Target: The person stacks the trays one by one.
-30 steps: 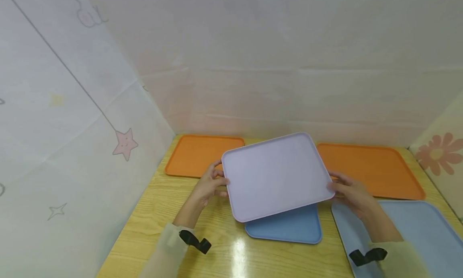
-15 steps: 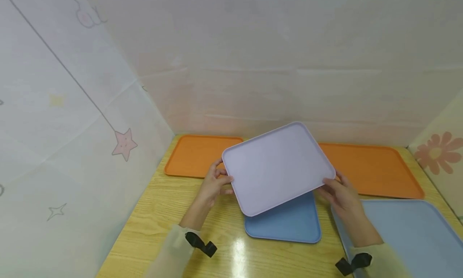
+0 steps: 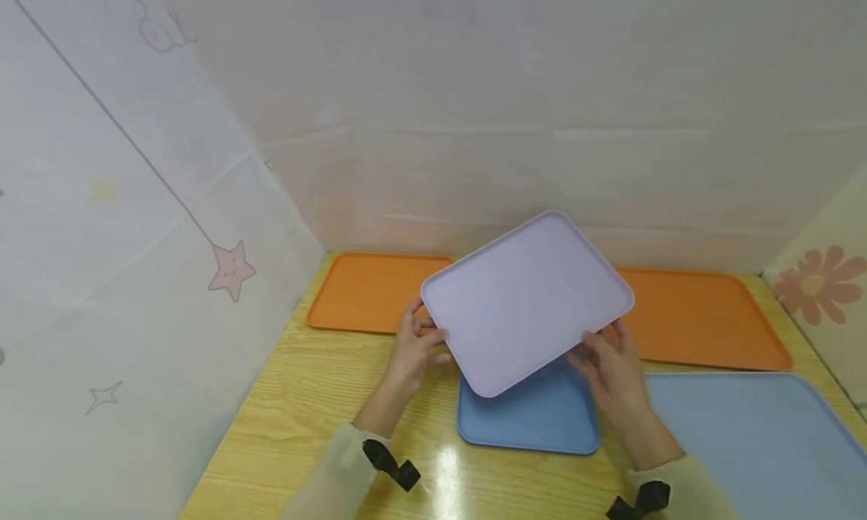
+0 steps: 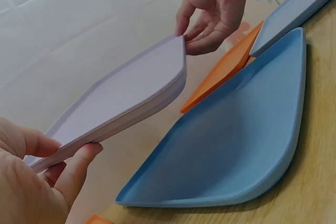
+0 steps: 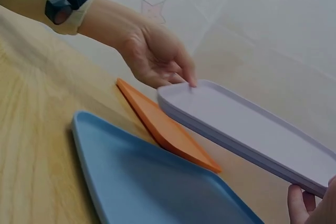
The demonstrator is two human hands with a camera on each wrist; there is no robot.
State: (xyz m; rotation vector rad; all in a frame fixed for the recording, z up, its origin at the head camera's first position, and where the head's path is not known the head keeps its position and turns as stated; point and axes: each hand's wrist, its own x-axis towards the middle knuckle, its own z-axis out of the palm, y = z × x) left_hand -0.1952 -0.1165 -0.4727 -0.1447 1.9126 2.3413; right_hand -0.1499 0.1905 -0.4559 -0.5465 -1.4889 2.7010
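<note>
Both hands hold a lavender rectangular tray (image 3: 528, 294) above the table, tilted and turned at an angle. My left hand (image 3: 412, 354) pinches its left edge, thumb on top and fingers below. Along the lower right edge, my right hand (image 3: 615, 373) grips it, with the thumb over the rim. Seen from the left wrist, the side of the lavender tray (image 4: 126, 95) shows a layered edge. Beneath it on the table lies a smaller blue tray (image 3: 528, 422), whose back part the lavender one hides in the head view.
An orange tray (image 3: 362, 290) lies at the back left, another orange tray (image 3: 704, 320) at the back right. A large light blue tray (image 3: 759, 430) covers the right front of the wooden table (image 3: 305, 377). Patterned walls (image 3: 460, 166) stand behind and at the sides.
The lavender tray has turned counterclockwise, its far corner rising in view. My right hand has shifted left along its edge to the lower right side; the left moved slightly right.
</note>
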